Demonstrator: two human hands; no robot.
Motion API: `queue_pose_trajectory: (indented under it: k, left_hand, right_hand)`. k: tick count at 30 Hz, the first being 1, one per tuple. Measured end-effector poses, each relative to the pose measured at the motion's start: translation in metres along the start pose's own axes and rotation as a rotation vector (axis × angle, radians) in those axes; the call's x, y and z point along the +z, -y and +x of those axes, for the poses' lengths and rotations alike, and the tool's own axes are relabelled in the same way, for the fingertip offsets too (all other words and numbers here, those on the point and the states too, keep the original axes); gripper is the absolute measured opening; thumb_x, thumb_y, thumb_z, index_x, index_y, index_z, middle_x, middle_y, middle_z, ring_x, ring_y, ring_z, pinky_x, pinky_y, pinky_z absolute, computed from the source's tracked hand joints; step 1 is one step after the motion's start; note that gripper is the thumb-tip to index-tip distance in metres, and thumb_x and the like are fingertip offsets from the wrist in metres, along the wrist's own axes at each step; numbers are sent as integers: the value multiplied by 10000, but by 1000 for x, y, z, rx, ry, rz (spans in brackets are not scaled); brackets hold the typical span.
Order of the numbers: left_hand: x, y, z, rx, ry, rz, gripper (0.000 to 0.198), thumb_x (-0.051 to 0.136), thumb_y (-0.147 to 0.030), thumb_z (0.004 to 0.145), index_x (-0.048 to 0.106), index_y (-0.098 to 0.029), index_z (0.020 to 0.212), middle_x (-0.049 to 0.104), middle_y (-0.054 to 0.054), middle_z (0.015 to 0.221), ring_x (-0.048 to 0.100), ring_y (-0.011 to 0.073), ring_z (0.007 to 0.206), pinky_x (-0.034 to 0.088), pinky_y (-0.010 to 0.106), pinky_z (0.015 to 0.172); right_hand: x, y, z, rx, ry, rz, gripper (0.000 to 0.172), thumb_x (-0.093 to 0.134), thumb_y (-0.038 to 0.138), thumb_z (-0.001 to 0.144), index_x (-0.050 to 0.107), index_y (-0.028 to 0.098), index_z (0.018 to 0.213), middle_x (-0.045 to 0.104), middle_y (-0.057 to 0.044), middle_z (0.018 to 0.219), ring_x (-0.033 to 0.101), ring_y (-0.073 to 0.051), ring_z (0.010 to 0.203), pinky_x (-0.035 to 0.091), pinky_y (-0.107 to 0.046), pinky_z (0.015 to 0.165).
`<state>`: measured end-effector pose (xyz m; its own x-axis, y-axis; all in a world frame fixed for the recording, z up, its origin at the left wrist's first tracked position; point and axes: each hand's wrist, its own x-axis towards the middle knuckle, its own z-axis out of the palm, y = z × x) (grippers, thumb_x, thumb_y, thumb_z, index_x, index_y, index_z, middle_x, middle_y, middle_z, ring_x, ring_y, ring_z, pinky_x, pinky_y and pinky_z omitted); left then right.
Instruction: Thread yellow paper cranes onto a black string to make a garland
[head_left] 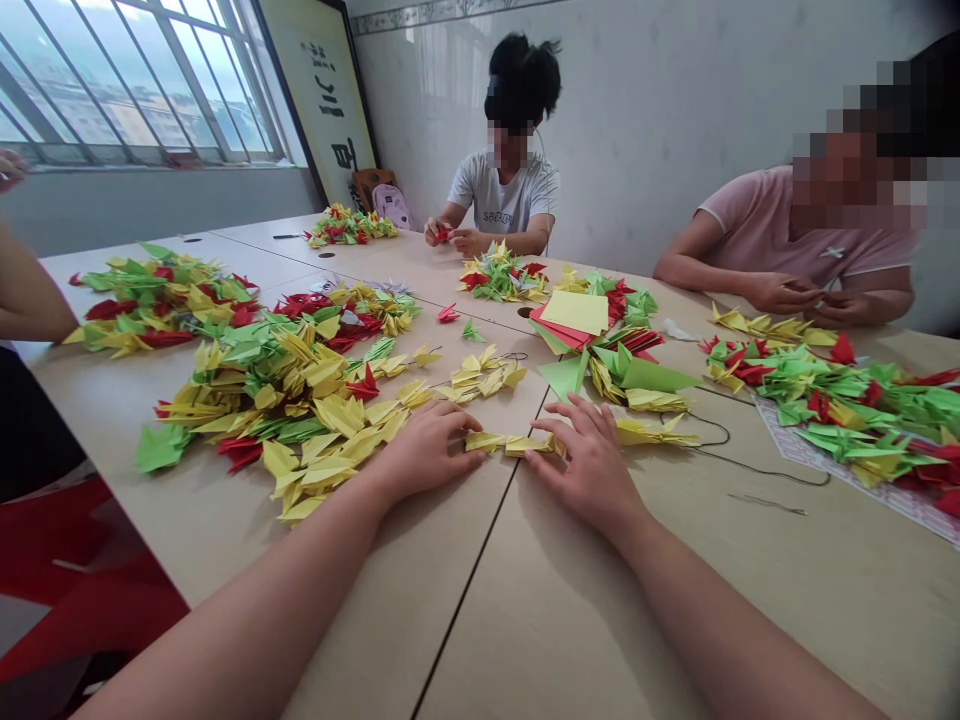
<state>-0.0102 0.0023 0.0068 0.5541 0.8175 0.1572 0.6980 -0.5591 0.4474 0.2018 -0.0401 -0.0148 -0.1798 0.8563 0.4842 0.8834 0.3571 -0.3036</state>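
Note:
A yellow folded paper piece (504,442) lies flat on the beige table (570,600) between my two hands. My left hand (424,450) rests on the table with its fingers curled, pinching the left end of that piece. My right hand (589,460) lies palm down with fingers stretched, its fingertips pressing the right end. A big heap of yellow, green and red folded paper cranes (300,390) lies just left of my left hand. More yellow folded pieces (652,430) sit right of my right hand.
A stack of flat coloured paper sheets (574,318) lies ahead. Two people sit across the table folding paper, one in white (504,195), one in pink (787,245). Another crane heap (847,400) spreads at right. A thin dark cord (750,465) runs across the table.

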Motion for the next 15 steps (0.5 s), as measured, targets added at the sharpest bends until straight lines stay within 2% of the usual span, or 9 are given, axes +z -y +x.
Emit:
queue_pose_trajectory:
  k: [4,8,12,15]
  left_hand:
    - [1,-1,1,24,20,-15,271,550,-407,742,614,-205,911,580,39,929,494,185,919,392,310,810]
    - [0,-2,2,9,6,-45,276,558,-400,736,616,-206,923,601,31,866,507,174,867,400,300,783]
    - [-1,-4,2,-5,8,-58,261,550,-391,745,619,-220,930,611,14,808,520,161,815,399,290,753]
    - [-1,-4,1,11,15,-51,230,545,-376,747,617,-220,900,598,15,810,517,161,817,399,282,738]
  right_hand:
    - [-1,-1,1,-50,75,37,177,537,332,753,614,242,884,601,-60,1038,401,-286,1177,173,-571,997]
    - [-1,-1,1,-53,77,83,139,546,313,745,584,225,846,635,-50,958,449,-269,1140,191,-545,999]
    - [-2,-1,1,-29,88,130,154,530,321,761,569,224,875,647,-41,910,546,-235,1002,153,-548,1007]
    - [-2,-1,2,-14,94,161,143,526,323,769,573,226,863,646,-42,914,565,-222,942,125,-548,1008]
